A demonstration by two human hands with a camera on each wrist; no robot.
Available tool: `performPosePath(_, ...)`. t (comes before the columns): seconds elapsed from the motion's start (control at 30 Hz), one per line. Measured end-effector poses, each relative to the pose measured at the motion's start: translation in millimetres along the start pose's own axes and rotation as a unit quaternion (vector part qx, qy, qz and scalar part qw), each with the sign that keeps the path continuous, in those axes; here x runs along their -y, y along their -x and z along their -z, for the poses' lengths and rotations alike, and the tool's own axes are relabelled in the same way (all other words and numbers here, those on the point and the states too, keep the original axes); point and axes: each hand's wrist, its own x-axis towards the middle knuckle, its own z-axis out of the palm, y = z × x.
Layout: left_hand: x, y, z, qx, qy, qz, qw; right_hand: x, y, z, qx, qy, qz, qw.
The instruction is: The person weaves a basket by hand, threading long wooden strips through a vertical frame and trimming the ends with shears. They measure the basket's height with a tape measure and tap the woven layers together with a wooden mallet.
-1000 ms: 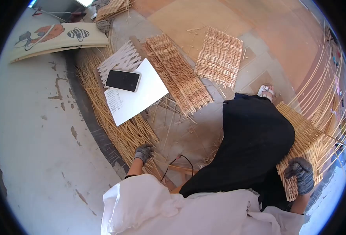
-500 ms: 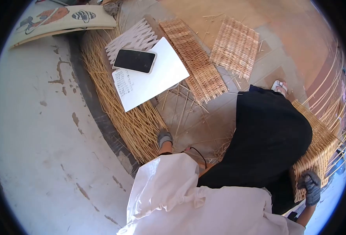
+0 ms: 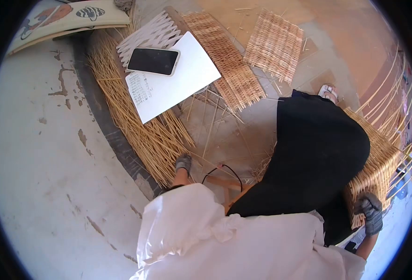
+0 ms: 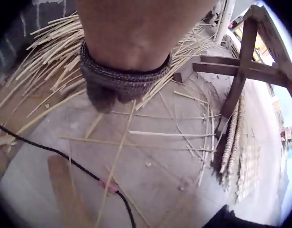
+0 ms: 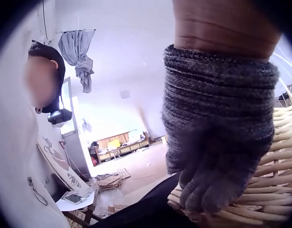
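At the lower end of a pile of loose reeds (image 3: 140, 135) is my gloved left hand (image 3: 183, 163). The left wrist view shows the glove (image 4: 119, 88) with its fingertips mostly hidden beneath it; a thin reed (image 4: 118, 159) runs up to them, but whether they grip it is unclear. My gloved right hand (image 3: 371, 212) is at the near edge of a woven piece (image 3: 376, 170) beside the black-covered leg. In the right wrist view its fingers (image 5: 203, 192) curl over the woven edge (image 5: 264, 192), gripping it.
A phone (image 3: 153, 61) lies on a written sheet (image 3: 187, 84). Two flat woven panels are beyond, one long (image 3: 229, 65) and one shorter (image 3: 275, 45). Long loose reeds (image 3: 387, 93) stand up at the far right. A wooden frame (image 4: 241, 66) and black cord (image 4: 79, 166) are near my left hand.
My left hand moved closer to my body along the reed pile. My right hand stays at the woven edge. The head view has shifted, moving the phone and panels upward.
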Motion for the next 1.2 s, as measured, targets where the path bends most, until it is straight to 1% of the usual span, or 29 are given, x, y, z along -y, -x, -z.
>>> performPosePath(0.07, -17.3, 10.0, 15.1, 0.002, 0.030, 0.021, 0.999, 6.3, 0.6, -2.6, -0.008, -0.057, -0.027, 0.998)
performPosePath(0.13, -42.2, 10.4, 19.0, 0.003, 0.040, 0.034, 0.999, 6.0, -5.3, -0.9, -0.011, -0.113, -0.045, 0.993)
performPosePath(0.23, -73.3, 5.6, 2.1, 0.005, 0.054, 0.046, 0.997, 1.6, 2.1, -1.9, -0.009, -0.089, -0.022, 0.996)
performPosePath(0.33, -85.4, 13.1, 7.3, 0.031, 0.138, 0.071, 0.987, -1.5, 15.9, 4.2, -0.010, -0.089, -0.033, 0.995)
performPosePath(0.37, -86.4, 23.5, 17.6, 0.044, 0.231, 0.098, 0.967, -3.3, 15.4, 4.0, -0.007, -0.092, -0.031, 0.995)
performPosePath(0.4, -87.1, 35.2, 33.4, 0.051, 0.333, 0.129, 0.933, -8.6, 13.8, 6.2, 0.004, -0.088, -0.007, 0.996)
performPosePath(0.43, -87.2, 47.5, 48.0, 0.047, 0.433, 0.166, 0.885, -11.9, 12.3, 5.9, -0.013, -0.103, -0.018, 0.994)
performPosePath(0.47, -85.5, 55.0, 58.1, 0.048, 0.463, 0.154, 0.871, -15.3, 9.2, 4.3, -0.029, -0.118, -0.028, 0.992)
performPosePath(0.5, -79.9, 58.7, 62.0, 0.045, 0.474, 0.132, 0.870, -19.2, 5.9, 3.1, -0.045, -0.133, -0.041, 0.989)
performPosePath(0.53, -38.3, 29.0, 39.7, 0.075, 0.420, 0.003, 0.904, -23.5, 1.2, 2.8, -0.042, -0.141, -0.046, 0.988)
performPosePath(0.6, -63.0, 37.6, 35.0, 0.064, 0.280, -0.108, 0.952, -29.7, -2.7, 4.2, -0.042, -0.134, -0.049, 0.989)
performPosePath(0.63, -75.6, 39.5, 31.2, 0.063, 0.206, -0.166, 0.962, -31.6, -2.9, 5.2, -0.045, -0.129, -0.054, 0.989)
performPosePath(0.67, -45.5, -22.3, -17.4, 0.098, 0.359, -0.125, 0.920, -16.2, 0.1, 3.2, -0.038, -0.150, -0.054, 0.987)
performPosePath(0.7, -63.0, -3.0, -14.8, 0.080, 0.283, -0.114, 0.949, -22.0, 6.7, 6.0, -0.053, -0.104, -0.048, 0.992)
performPosePath(0.73, -80.7, 17.6, -6.5, 0.068, 0.235, -0.100, 0.965, -29.3, 11.3, 9.9, -0.065, -0.057, -0.036, 0.996)
performPosePath(0.77, -93.5, 32.9, -1.4, 0.061, 0.220, -0.094, 0.969, -33.5, 11.1, 13.5, -0.079, -0.013, -0.017, 0.997)
performPosePath(0.8, -106.9, 48.4, 5.4, 0.053, 0.225, -0.111, 0.967, -21.7, 12.2, 15.3, -0.044, -0.031, -0.026, 0.998)
performPosePath(0.83, -123.3, 70.2, 24.0, 0.045, 0.240, -0.138, 0.960, -10.1, 12.1, 16.7, -0.009, -0.048, -0.035, 0.998)
performPosePath(0.87, -150.0, 98.1, 41.9, 0.043, 0.257, -0.179, 0.949, -30.5, 14.4, 21.1, -0.042, -0.065, 0.010, 0.997)
performPosePath(0.9, -182.9, 129.8, 62.8, 0.046, 0.272, -0.233, 0.933, -50.5, 15.2, 25.5, -0.073, -0.078, 0.056, 0.993)
performPosePath(0.93, -219.7, 161.8, 86.6, 0.050, 0.274, -0.299, 0.913, -41.6, 15.3, 30.9, -0.027, -0.112, 0.084, 0.990)
performPosePath(0.97, -254.0, 196.6, 109.7, 0.054, 0.270, -0.369, 0.888, 0.2, 18.0, 31.6, 0.030, -0.137, 0.132, 0.981)
performPosePath(1.0, -287.8, 232.5, 131.7, 0.056, 0.244, -0.458, 0.853, -49.6, 17.9, 35.0, -0.042, -0.083, 0.113, 0.989)
performPosePath(1.03, -319.6, 267.0, 150.4, 0.047, 0.205, -0.557, 0.803, 10.5, 22.5, 34.4, 0.021, -0.186, 0.150, 0.971)
performPosePath(1.07, -349.8, 300.2, 164.7, 0.032, 0.157, -0.661, 0.733, 42.2, 30.3, 36.8, 0.027, -0.235, 0.123, 0.964)
performPosePath(1.1, -376.2, 330.5, 171.4, 0.011, 0.110, -0.754, 0.647, 59.6, 33.5, 32.7, -0.023, -0.221, 0.197, 0.955)
performPosePath(1.13, -396.7, 357.1, 176.0, -0.010, 0.069, -0.820, 0.568, 91.5, 38.2, 18.3, -0.083, -0.254, 0.203, 0.942)
performPosePath(1.17, -415.3, 380.7, 173.7, -0.034, 0.034, -0.867, 0.497, 96.3, 33.6, 11.6, -0.096, -0.178, 0.275, 0.940)
performPosePath(1.2, -431.1, 397.8, 169.4, -0.055, 0.011, -0.893, 0.447, 101.3, 29.1, 4.9, -0.117, -0.106, 0.345, 0.925)
